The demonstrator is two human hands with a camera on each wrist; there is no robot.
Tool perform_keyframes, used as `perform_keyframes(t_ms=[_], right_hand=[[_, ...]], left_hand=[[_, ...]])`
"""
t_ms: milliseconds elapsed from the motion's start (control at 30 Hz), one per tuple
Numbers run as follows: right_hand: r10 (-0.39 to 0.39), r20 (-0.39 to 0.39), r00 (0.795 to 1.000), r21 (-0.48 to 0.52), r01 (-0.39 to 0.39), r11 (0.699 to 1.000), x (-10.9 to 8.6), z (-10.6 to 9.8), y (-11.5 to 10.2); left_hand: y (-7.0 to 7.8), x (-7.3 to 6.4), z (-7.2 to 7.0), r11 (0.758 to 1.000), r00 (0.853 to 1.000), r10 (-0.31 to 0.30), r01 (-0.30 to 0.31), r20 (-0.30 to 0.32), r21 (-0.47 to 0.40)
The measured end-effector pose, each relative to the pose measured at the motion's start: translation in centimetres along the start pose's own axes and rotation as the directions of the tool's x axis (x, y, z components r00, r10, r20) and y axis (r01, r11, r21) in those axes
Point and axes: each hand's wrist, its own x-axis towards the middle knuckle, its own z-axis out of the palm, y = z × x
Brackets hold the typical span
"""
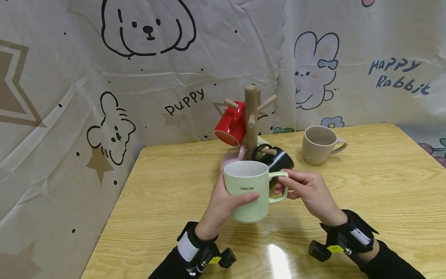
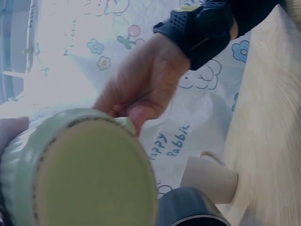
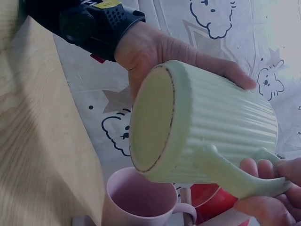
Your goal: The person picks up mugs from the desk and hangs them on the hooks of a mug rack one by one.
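A light green ribbed mug (image 1: 249, 201), marked "concise", is held upright above the table in the head view. My left hand (image 1: 226, 199) grips its body from the left, thumb across the front. On the other side my right hand (image 1: 308, 190) pinches the handle (image 3: 235, 176) between thumb and fingers. The mug's pale underside (image 2: 96, 179) faces the left wrist camera. Just behind stands a wooden mug tree (image 1: 251, 116); a red mug (image 1: 228, 126) hangs high on its left and a black mug (image 1: 281, 159) low on its right. The green mug partly hides a pink mug (image 3: 127, 207).
A beige mug (image 1: 315, 149) stands upright on the wooden table (image 1: 156, 201), right of the mug tree, its handle pointing right. Bare pegs (image 1: 267, 102) stick out near the top of the tree. A printed cloth (image 1: 150, 77) hangs behind the table.
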Motion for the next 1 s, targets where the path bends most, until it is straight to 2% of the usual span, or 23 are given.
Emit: perform_keyframes(t_ms=[133, 267, 400, 467, 533, 633, 767, 867, 1000], right_hand=[[0.019, -0.01, 1.0, -0.028, -0.019, 0.999, -0.1, -0.4, -0.3], [0.046, -0.01, 0.999, -0.031, -0.046, 0.998, -0.1, -0.8, -0.4], [0.067, 0.002, 0.998, -0.033, -0.067, 0.997, -0.1, -1.2, -0.7], [0.062, -0.005, 0.998, -0.03, -0.062, 0.998, -0.1, -1.4, -0.8], [0.043, -0.028, 0.999, -0.015, -0.043, 0.999, -0.1, -1.6, -0.9], [-0.001, -0.045, 0.999, 0.036, 0.003, 0.999, 0.0, -1.8, -0.8], [-0.031, -0.041, 0.999, 0.098, 0.035, 0.995, 0.0, -1.9, -0.7], [-0.034, -0.042, 0.999, 0.12, 0.039, 0.992, 0.1, -1.9, -0.6], [-0.035, -0.038, 0.999, 0.122, 0.039, 0.992, 0.2, -1.8, -0.6]], left_hand=[[-0.4, 0.3, 0.5, 0.999, 0.999, 0.042, -0.042, -0.018, -0.006], [-0.5, 0.4, 0.9, 0.999, 0.999, 0.033, -0.033, -0.041, 0.002], [0.1, 0.6, 0.9, 1.0, 0.999, 0.024, -0.024, -0.024, -0.005], [0.7, 0.8, 0.8, 0.999, 0.999, 0.044, -0.044, -0.011, -0.026], [1.4, 1.0, 0.7, 0.995, 0.997, 0.071, -0.073, -0.026, -0.069], [2.3, 1.3, 0.5, 0.974, 0.987, 0.129, -0.143, -0.092, -0.175], [3.2, 1.9, 0.5, 0.93, 0.959, 0.187, -0.243, -0.213, -0.276], [3.4, 2.3, 0.6, 0.915, 0.944, 0.189, -0.269, -0.272, -0.301], [3.2, 2.7, 0.8, 0.91, 0.93, 0.166, -0.273, -0.329, -0.314]])
